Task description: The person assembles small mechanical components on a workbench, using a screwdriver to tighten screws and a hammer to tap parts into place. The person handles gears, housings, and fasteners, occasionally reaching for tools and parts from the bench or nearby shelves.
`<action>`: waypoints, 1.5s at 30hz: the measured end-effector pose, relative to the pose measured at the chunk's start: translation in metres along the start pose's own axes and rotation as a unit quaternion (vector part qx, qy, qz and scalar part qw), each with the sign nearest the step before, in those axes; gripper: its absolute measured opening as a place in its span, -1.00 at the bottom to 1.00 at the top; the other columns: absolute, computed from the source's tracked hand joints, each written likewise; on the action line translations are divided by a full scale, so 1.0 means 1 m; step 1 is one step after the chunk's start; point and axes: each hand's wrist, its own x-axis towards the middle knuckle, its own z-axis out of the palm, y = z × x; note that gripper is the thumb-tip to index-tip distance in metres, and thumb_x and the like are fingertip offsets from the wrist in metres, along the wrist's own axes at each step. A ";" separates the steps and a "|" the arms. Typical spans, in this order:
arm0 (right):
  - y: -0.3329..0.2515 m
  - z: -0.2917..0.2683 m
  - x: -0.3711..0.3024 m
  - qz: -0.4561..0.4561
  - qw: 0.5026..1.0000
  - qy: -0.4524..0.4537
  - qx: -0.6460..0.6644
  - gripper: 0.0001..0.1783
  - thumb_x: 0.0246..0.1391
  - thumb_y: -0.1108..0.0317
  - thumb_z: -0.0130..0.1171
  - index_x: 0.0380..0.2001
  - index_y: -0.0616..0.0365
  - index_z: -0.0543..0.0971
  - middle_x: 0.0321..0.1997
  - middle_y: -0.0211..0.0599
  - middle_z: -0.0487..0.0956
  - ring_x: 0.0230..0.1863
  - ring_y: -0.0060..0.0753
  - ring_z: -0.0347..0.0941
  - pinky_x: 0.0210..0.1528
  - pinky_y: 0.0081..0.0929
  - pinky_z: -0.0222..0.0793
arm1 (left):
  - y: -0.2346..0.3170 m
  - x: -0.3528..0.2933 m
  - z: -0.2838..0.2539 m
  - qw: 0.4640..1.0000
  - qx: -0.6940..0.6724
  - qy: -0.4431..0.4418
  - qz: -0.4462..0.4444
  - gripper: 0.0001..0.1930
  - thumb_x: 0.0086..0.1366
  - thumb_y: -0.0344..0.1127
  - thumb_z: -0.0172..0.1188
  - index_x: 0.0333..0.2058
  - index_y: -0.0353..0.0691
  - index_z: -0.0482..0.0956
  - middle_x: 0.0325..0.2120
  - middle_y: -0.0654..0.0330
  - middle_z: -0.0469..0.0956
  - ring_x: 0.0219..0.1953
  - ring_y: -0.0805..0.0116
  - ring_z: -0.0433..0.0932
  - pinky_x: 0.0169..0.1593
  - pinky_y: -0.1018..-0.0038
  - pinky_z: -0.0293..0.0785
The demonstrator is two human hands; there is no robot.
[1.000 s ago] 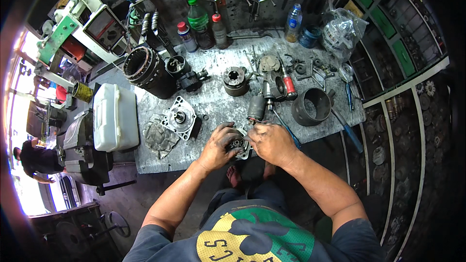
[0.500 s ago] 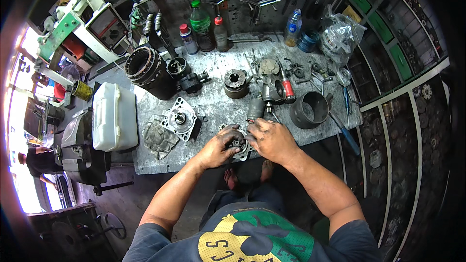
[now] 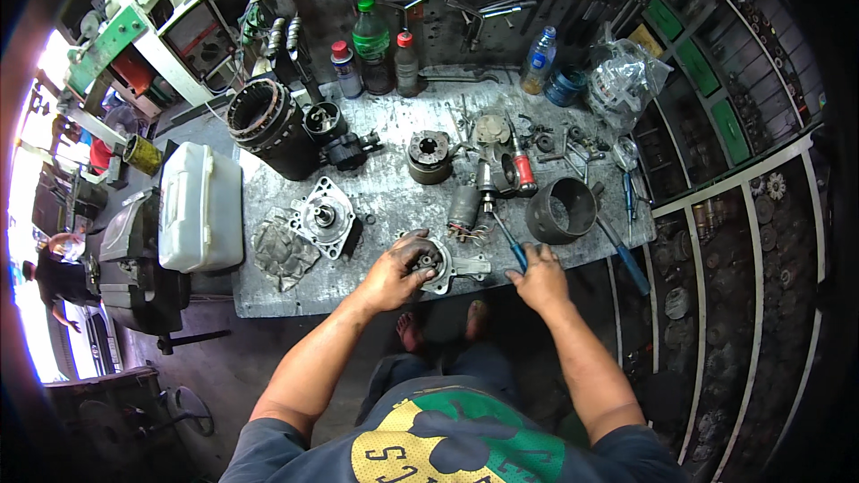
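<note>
Moved right grip (image 3: 540, 281) from beside the metal cover (image 3: 443, 275) across to a blue-handled tool (image 3: 513, 249).
Kept left grip (image 3: 395, 274) curled over the cover's left side, closed on it near the front edge of the surface (image 3: 385, 206). Set right grip at the tool's handle end, fingers half bent; could not tell whether closed around it. Brought into view wires (image 3: 472, 234) beside a grey cylinder (image 3: 463, 207) and the cover's right-hand arm (image 3: 470, 266), both largely hidden under the right grip half a second earlier.

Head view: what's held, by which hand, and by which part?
Left hand holds the metal housing by its left side. Right hand is at the blue-handled tool's handle end; grip can't be told.
</note>
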 end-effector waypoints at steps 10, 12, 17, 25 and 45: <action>0.034 -0.036 -0.038 0.073 0.955 -0.129 0.257 -0.58 0.43 0.25 0.22 0.17 0.36 0.59 0.03 0.26 0.72 0.11 0.35 0.67 0.22 0.08 0.56 | 0.012 -0.009 0.026 0.993 0.013 0.102 -0.054 -0.58 0.32 -0.30 0.49 0.12 -0.22 0.66 0.31 -0.25 0.56 0.51 -0.25 0.39 0.51 0.02 0.36; 0.019 -0.062 -0.051 0.016 0.945 -0.138 0.295 -0.53 0.44 0.25 0.21 0.27 0.34 0.57 0.06 0.26 0.73 0.14 0.31 0.68 0.22 0.02 0.58 | 0.014 -0.009 0.026 0.992 0.034 0.108 -0.062 -0.59 0.33 -0.30 0.49 0.11 -0.22 0.66 0.29 -0.21 0.58 0.51 -0.24 0.40 0.51 0.00 0.35; -0.033 -0.091 -0.035 -0.137 0.924 -0.179 0.307 -0.51 0.45 0.33 0.19 0.37 0.20 0.56 -0.21 0.11 0.77 -0.17 0.16 0.76 -0.02 -0.03 0.63 | 0.016 -0.007 0.023 0.994 -0.005 0.098 -0.056 -0.64 0.34 -0.34 0.48 0.08 -0.20 0.69 0.21 -0.08 0.65 0.51 -0.18 0.41 0.50 0.04 0.38; -0.039 -0.100 -0.009 -0.159 0.916 -0.222 0.292 -0.54 0.43 0.34 0.19 0.33 0.17 0.62 -0.21 0.16 0.75 -0.14 0.26 0.74 -0.03 -0.03 0.63 | 0.016 -0.009 0.026 0.992 -0.004 0.107 -0.062 -0.66 0.35 -0.32 0.49 0.07 -0.19 0.71 0.18 0.00 0.69 0.51 -0.12 0.42 0.50 0.06 0.39; -0.041 -0.109 0.006 -0.088 0.895 -0.316 0.302 -0.53 0.48 0.27 0.15 0.36 0.11 0.63 -0.26 -0.05 0.81 -0.27 -0.16 0.75 -0.07 -0.24 0.62 | 0.015 -0.006 0.022 0.994 -0.012 0.102 -0.046 -0.69 0.34 -0.30 0.50 0.03 -0.16 0.73 0.11 0.12 0.74 0.50 -0.13 0.44 0.50 0.02 0.40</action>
